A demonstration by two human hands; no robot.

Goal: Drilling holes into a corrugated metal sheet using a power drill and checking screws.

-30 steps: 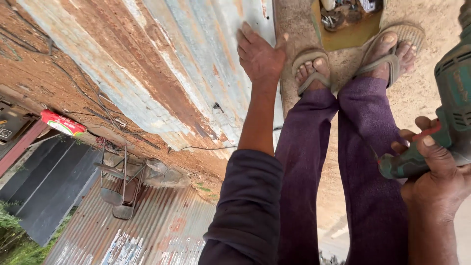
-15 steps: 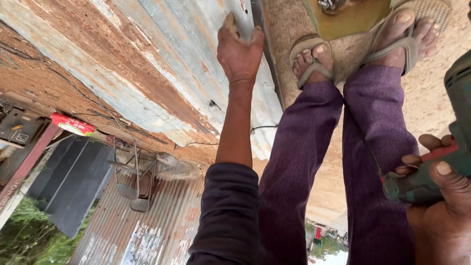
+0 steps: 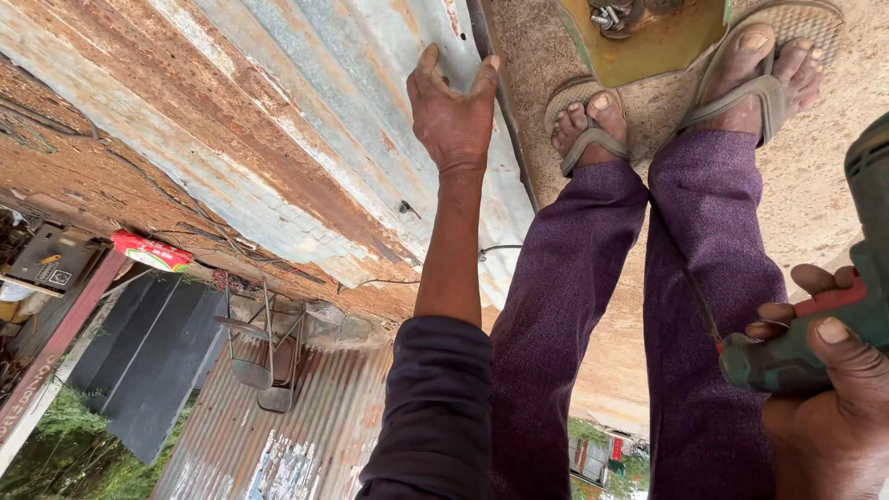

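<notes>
The left hand [image 3: 451, 116] has slid further up the rusty roof sheet [image 3: 278, 139], fingers spread flat near its edge to steady it, while the right hand [image 3: 829, 407] stays wrapped around the green drill [image 3: 815, 324] beside the knees.

Sandy ground [image 3: 815, 194] in daylight, rusty corrugated roofs [image 3: 306, 444] below, folding metal chair [image 3: 264, 356] — green foliage [image 3: 65, 444]

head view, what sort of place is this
Likely an outdoor rooftop under repair: the left hand rests on a rusty corrugated metal sheet, the right hand grips a green power drill, and more tin roofing lies below.
</notes>
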